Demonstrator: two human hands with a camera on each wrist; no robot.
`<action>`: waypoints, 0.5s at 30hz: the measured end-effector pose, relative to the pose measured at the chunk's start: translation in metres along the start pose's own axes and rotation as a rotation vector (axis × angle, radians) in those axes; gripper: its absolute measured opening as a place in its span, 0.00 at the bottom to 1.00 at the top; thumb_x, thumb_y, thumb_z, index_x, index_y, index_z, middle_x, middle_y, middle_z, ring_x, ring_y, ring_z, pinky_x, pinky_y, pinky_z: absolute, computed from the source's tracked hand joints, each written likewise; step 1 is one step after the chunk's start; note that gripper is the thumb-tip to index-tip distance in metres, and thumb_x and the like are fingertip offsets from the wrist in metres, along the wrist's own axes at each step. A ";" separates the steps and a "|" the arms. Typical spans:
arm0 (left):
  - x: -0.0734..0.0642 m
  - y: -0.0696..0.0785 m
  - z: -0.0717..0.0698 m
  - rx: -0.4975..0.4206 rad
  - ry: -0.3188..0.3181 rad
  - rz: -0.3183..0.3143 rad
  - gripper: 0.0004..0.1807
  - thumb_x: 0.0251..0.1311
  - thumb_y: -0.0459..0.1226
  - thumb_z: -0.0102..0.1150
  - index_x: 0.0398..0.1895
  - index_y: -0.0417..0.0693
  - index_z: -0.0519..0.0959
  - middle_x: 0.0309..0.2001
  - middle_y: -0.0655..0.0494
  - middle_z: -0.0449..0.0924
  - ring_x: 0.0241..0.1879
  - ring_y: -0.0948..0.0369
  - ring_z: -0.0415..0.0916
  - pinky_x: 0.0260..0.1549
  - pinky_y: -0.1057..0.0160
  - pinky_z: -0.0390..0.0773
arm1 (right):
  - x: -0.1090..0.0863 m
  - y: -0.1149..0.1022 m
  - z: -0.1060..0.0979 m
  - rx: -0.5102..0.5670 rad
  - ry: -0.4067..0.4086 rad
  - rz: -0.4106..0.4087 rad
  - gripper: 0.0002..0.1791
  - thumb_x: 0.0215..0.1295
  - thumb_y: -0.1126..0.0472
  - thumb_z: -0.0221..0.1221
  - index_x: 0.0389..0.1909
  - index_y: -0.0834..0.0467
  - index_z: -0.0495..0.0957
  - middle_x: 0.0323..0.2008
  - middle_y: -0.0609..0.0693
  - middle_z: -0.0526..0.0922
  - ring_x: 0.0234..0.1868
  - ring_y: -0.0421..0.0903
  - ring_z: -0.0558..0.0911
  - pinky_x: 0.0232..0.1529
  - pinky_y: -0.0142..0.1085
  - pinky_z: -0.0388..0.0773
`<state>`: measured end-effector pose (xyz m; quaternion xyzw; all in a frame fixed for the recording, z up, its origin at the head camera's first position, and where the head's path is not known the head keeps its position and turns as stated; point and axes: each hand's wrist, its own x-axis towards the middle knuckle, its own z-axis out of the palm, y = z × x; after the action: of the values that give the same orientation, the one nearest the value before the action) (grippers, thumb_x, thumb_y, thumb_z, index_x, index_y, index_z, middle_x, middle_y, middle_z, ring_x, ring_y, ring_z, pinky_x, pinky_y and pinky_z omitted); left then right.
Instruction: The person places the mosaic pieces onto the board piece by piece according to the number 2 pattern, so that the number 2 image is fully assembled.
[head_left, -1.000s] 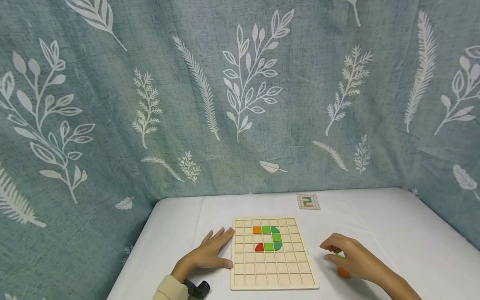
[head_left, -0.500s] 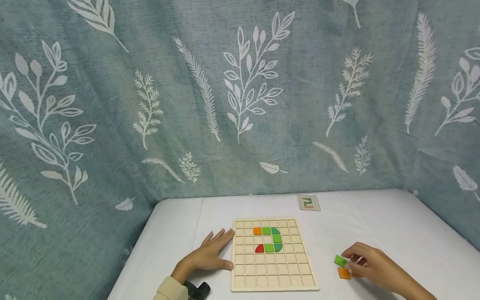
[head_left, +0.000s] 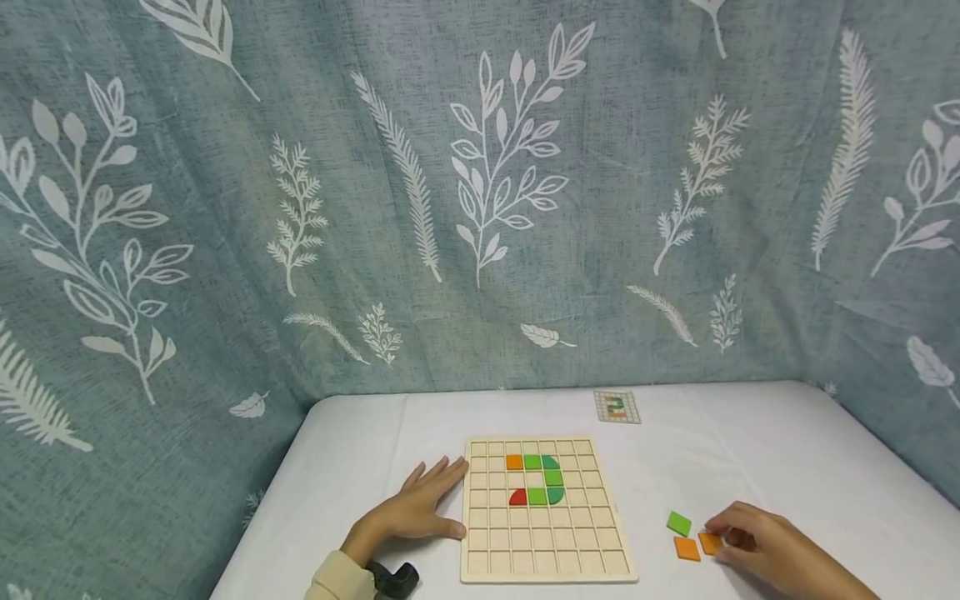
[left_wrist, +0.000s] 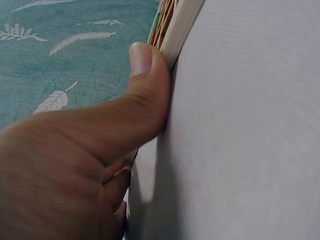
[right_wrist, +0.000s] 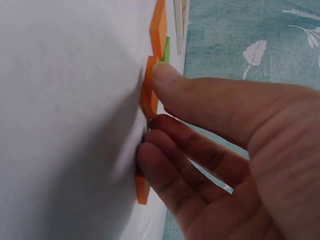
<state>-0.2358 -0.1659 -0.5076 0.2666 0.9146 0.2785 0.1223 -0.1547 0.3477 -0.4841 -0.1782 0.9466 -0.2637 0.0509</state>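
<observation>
My left hand point(head_left: 420, 506) lies with fingers spread at the left edge of a pale wooden grid board point(head_left: 575, 562); in the left wrist view the thumb point(left_wrist: 145, 70) rests against the board's side point(left_wrist: 182, 30). Right of the board, my right hand point(head_left: 761, 546) has thumb and forefinger around an orange square tile point(head_left: 710, 543). In the right wrist view the thumb point(right_wrist: 167, 75) overlaps that tile point(right_wrist: 148, 92), and the other fingers curl low over another orange piece point(right_wrist: 143, 189), partly hidden. A second orange tile point(head_left: 687, 548) and a green tile point(head_left: 678, 523) lie beside them.
On the board sit an orange square point(head_left: 513, 462), several green pieces point(head_left: 553, 477) and a red curved piece point(head_left: 518, 497). A small pattern card point(head_left: 617, 407) lies farther back on the white table. Patterned curtain point(head_left: 480, 208) hangs behind.
My right hand has moved right and toward me, from above the tiles down to an orange one, uncovering the green tile and the other orange tile. The left hand stays put.
</observation>
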 end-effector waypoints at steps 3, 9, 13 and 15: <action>0.000 0.000 0.000 0.005 -0.001 -0.004 0.59 0.50 0.62 0.68 0.80 0.47 0.51 0.80 0.49 0.49 0.81 0.47 0.40 0.77 0.39 0.32 | 0.002 -0.001 0.001 -0.018 0.001 0.004 0.15 0.58 0.54 0.70 0.43 0.57 0.84 0.38 0.42 0.82 0.31 0.24 0.71 0.31 0.28 0.77; 0.001 0.000 -0.001 0.009 0.005 0.010 0.59 0.51 0.61 0.68 0.80 0.47 0.51 0.81 0.49 0.47 0.81 0.47 0.40 0.77 0.39 0.31 | 0.002 0.000 0.001 -0.042 0.010 -0.054 0.16 0.57 0.54 0.70 0.43 0.58 0.83 0.37 0.41 0.80 0.32 0.24 0.71 0.31 0.29 0.77; 0.001 -0.001 0.000 0.002 0.005 0.011 0.59 0.51 0.61 0.68 0.80 0.46 0.51 0.81 0.49 0.47 0.81 0.47 0.40 0.77 0.39 0.31 | 0.002 0.001 0.002 -0.044 0.004 -0.055 0.17 0.59 0.52 0.69 0.44 0.58 0.83 0.37 0.41 0.79 0.32 0.24 0.70 0.31 0.29 0.77; 0.000 -0.001 0.001 -0.002 0.004 0.010 0.59 0.51 0.61 0.68 0.80 0.46 0.51 0.81 0.48 0.48 0.81 0.47 0.40 0.77 0.39 0.31 | 0.003 0.000 0.003 -0.047 0.009 -0.047 0.16 0.60 0.52 0.68 0.44 0.58 0.84 0.37 0.41 0.79 0.32 0.24 0.70 0.31 0.29 0.77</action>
<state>-0.2360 -0.1664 -0.5090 0.2706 0.9131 0.2808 0.1194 -0.1567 0.3457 -0.4868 -0.2006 0.9483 -0.2433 0.0363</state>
